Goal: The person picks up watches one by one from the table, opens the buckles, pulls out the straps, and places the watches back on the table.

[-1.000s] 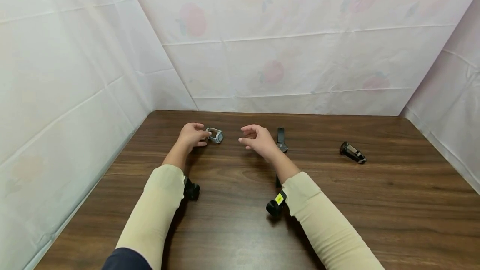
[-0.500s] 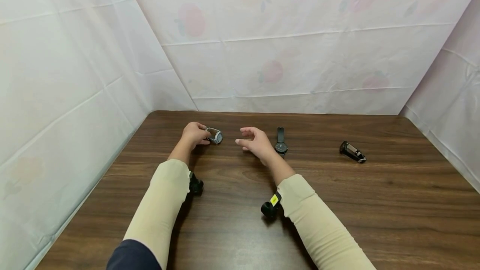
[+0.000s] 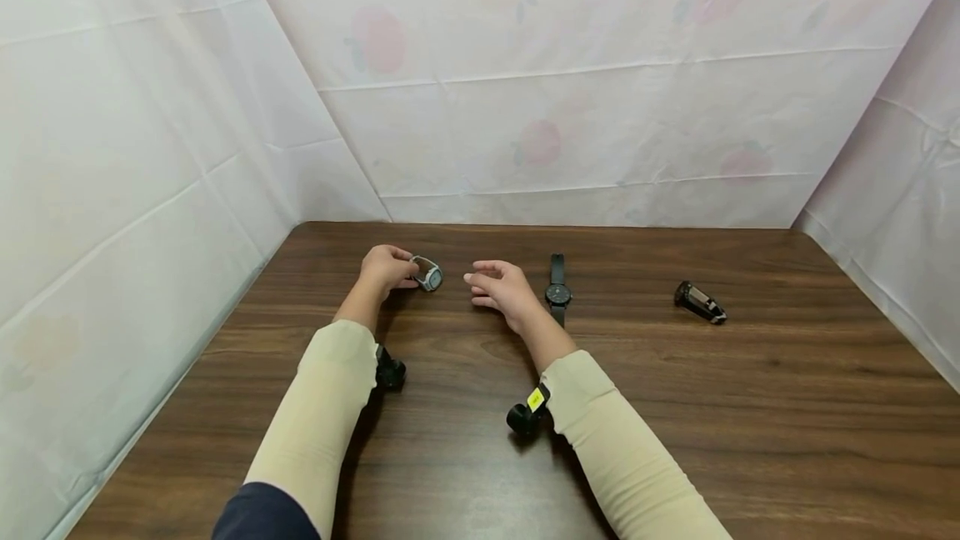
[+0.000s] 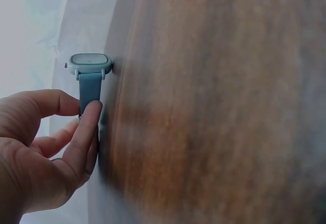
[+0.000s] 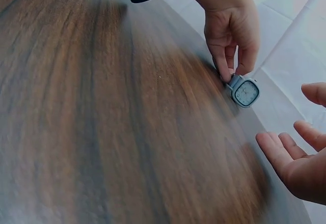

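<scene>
Hands: two. The left hand [image 3: 384,270], left of centre in the head view, pinches the strap [image 4: 90,89] of one grey-blue watch [image 3: 433,278], whose dial end projects beyond the fingertips. The right hand [image 3: 506,293], near the frame's centre, is released, fingers parted and slightly bent, apart from that watch.

Watches: three in total. One black watch [image 3: 558,294] lies extended, right of centre, near the right hand; one dark watch [image 3: 701,302] lies with its band looped, further right.

Sleeves: two, cream, lower left [image 3: 307,423] and lower right [image 3: 630,448]. Wrist cameras: two, black [image 3: 391,371], one bearing one yellow label [image 3: 536,399].

Bench: one, brown wood-grained [image 3: 765,423], across the lower frame. White printed cloth [image 3: 600,123] fills the upper frame.
</scene>
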Demonstrator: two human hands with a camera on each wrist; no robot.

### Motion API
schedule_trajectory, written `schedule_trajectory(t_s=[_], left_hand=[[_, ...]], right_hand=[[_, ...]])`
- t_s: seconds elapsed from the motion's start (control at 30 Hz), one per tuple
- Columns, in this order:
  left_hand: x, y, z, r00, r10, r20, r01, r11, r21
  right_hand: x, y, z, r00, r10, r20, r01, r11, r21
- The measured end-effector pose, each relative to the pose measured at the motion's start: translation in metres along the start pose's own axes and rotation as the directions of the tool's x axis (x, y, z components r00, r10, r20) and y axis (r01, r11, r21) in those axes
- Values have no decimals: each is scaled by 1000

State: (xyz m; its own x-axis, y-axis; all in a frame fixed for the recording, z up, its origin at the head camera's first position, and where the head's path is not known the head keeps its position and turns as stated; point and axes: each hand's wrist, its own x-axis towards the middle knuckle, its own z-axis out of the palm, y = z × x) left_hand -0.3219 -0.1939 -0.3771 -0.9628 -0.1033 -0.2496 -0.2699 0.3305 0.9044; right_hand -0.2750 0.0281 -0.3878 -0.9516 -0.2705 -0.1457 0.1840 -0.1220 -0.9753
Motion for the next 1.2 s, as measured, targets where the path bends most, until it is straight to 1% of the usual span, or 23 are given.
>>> schedule_trajectory(t_s=[0.13,0.47,0.63,0.93,1.2], left_hand=[[-2,-1,2,1000,7,2,-7,1000,-3],[-11,4,9,999,48,8,-48,999,7],[-14,6,12,998,66,12,-66,998,18],[-25,15,20,990,137,34,-139,989,49],[-38,25,29,978,205,30,-207,976,64]], right_hand=[[1,2,3,1000,-2,-11,2,1000,-2],[2,5,8,999,18,-30,-15,997,77],[2,6,9,999,28,-44,-24,995,94],[1,5,11,997,47,-58,-40,991,131],[0,4,12,995,26,-92,-5,975,223]])
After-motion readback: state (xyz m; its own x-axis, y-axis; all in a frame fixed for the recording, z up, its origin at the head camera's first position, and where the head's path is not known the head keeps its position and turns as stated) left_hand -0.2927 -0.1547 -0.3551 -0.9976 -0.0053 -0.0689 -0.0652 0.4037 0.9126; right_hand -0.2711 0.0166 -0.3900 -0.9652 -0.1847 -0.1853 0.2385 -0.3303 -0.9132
